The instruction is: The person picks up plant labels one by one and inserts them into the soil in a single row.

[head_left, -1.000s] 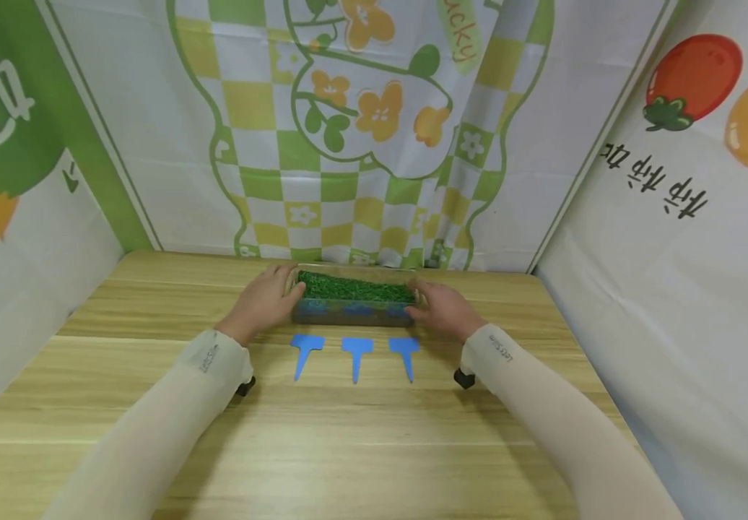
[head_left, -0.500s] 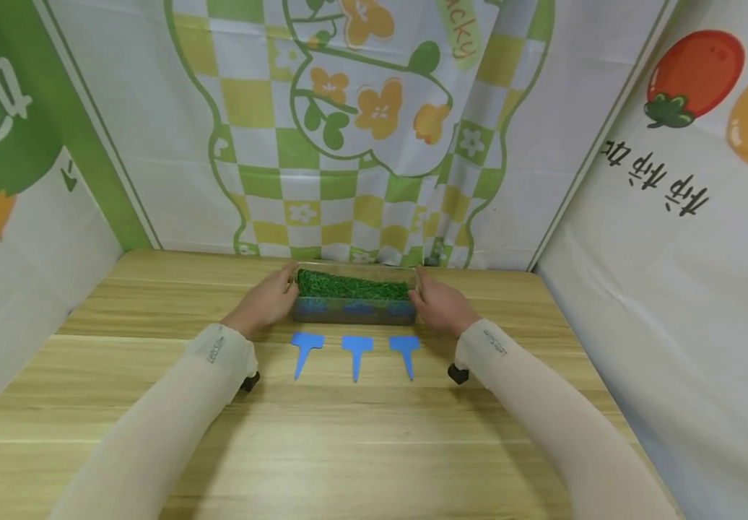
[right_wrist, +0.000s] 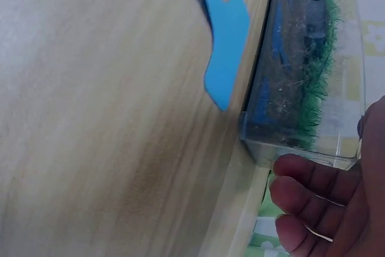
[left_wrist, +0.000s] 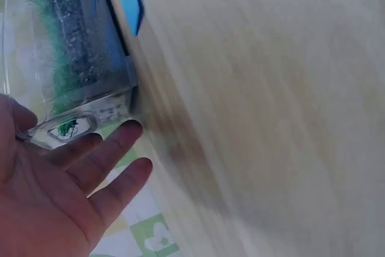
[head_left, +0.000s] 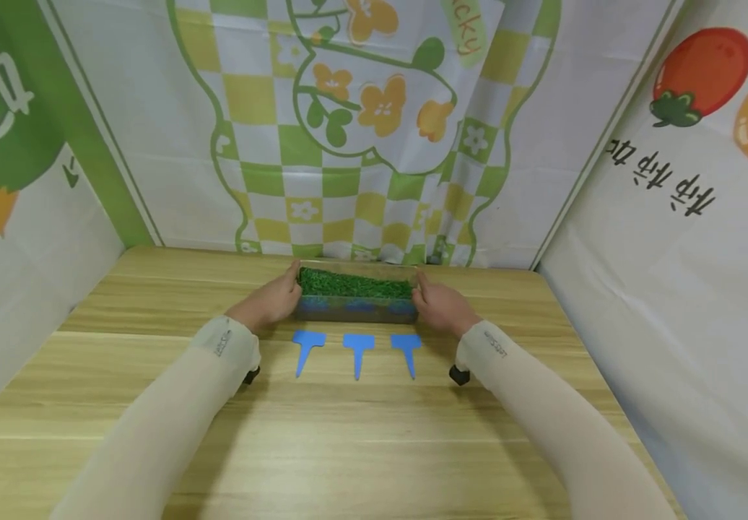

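A clear plastic box [head_left: 354, 310] filled with green grass [head_left: 354, 284] stands at the back middle of the wooden table [head_left: 361, 433]. My left hand [head_left: 268, 303] lies against its left end wall, with the thumb up at the rim. The left wrist view shows that hand [left_wrist: 54, 203] with straight fingers beside the box [left_wrist: 78, 58]. My right hand [head_left: 442, 307] lies against the right end wall. Its fingertips [right_wrist: 307, 191] sit just below the box's corner [right_wrist: 301, 76]. Three blue T-shaped tags [head_left: 357, 350] lie in a row in front of the box.
Printed cloth walls [head_left: 361, 144] enclose the table at the back and on both sides. The box stands close to the back cloth. A small black part [head_left: 458, 375] sticks out under each sleeve near the wrist. Bare wood stretches from the tags to the near edge.
Both hands have slid from the box's front corners to its two end walls, thumbs now at the rim. The box and the tags stay where they were.
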Demonstrator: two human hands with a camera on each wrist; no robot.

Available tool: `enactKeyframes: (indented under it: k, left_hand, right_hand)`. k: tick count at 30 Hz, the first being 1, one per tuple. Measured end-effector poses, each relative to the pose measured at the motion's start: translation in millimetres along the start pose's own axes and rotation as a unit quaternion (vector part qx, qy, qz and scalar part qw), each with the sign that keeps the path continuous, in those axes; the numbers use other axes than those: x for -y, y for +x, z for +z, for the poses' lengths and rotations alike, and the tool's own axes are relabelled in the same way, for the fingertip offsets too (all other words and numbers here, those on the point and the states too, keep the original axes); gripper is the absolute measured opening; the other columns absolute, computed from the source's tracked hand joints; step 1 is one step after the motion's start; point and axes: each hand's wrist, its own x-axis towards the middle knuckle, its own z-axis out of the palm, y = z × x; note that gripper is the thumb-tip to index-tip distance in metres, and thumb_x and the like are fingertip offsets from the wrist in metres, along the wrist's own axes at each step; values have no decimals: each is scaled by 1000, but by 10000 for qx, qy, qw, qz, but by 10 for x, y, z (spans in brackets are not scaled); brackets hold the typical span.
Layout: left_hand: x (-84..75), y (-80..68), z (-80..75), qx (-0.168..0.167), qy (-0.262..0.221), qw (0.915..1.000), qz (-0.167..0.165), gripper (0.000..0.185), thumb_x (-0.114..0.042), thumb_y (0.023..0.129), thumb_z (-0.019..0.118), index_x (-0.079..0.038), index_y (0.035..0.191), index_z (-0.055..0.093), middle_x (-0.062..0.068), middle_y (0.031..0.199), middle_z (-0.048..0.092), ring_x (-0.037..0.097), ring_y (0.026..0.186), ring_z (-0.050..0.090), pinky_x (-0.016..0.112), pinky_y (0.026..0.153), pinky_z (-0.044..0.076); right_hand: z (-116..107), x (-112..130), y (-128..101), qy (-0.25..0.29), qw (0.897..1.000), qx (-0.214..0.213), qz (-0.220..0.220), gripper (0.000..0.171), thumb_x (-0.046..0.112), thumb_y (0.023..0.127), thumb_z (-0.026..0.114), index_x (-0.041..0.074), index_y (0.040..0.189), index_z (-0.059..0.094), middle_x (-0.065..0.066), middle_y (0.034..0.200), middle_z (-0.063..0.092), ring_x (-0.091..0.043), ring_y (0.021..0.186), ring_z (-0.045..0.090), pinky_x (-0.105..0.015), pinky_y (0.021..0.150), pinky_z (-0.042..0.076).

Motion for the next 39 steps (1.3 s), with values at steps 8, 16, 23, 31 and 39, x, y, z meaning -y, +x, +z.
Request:
enactKeyframes:
  k: [8, 16, 23, 31, 39]
  left_hand:
    - [48, 3, 56, -66, -168, 9997, -155, 61, -32, 108, 13, -23, 157, -23, 7, 168, -8, 35, 154, 10, 52, 124, 11]
    - [43, -22, 42, -55, -219, 9995, -217, 61, -33, 108, 13, -25, 156, -24, 8, 168, -6, 36, 153, 12, 53, 124, 12]
    - [51, -33, 38, -20, -300, 9993, -205, 62, -34, 108, 14, -24, 157, -23, 9, 168, -5, 37, 153, 12, 53, 124, 12]
    - [50, -22, 53, -23, -287, 9993, -258, 61, -35, 108, 13, -26, 157, -23, 12, 168, 0, 39, 148, 28, 53, 122, 21]
    - [28, -26, 39, 6, -346, 9991, -261, 62, -33, 108, 15, -28, 156, -24, 11, 169, 0, 39, 148, 30, 54, 120, 24]
  right_hand:
    - [-52, 31, -172, -277, 9901, -1327, -365, 37, 46, 105, 47, 13, 111, 61, -5, 80, 67, -21, 60, 61, -38, 53, 50]
    - [-110, 160, -297, -626, 9873, 474, -1381, 22, 45, 96, 67, 23, 92, 72, 12, 74, 62, -8, 60, 52, -28, 58, 44]
    - [-48, 257, -397, -1262, 9777, 1128, -1243, 69, 63, 79, 76, 13, 126, 70, -2, 112, 68, -16, 97, 64, -36, 83, 55]
    - [-4, 233, -427, -1370, 9752, 1386, -1047, 89, 66, 72, 80, 14, 141, 58, -12, 144, 55, -30, 125, 58, -48, 100, 51]
    - [82, 148, -412, -1377, 9746, 1396, -1083, 93, 66, 69, 82, 17, 143, 57, -10, 143, 55, -27, 122, 60, -45, 99, 51]
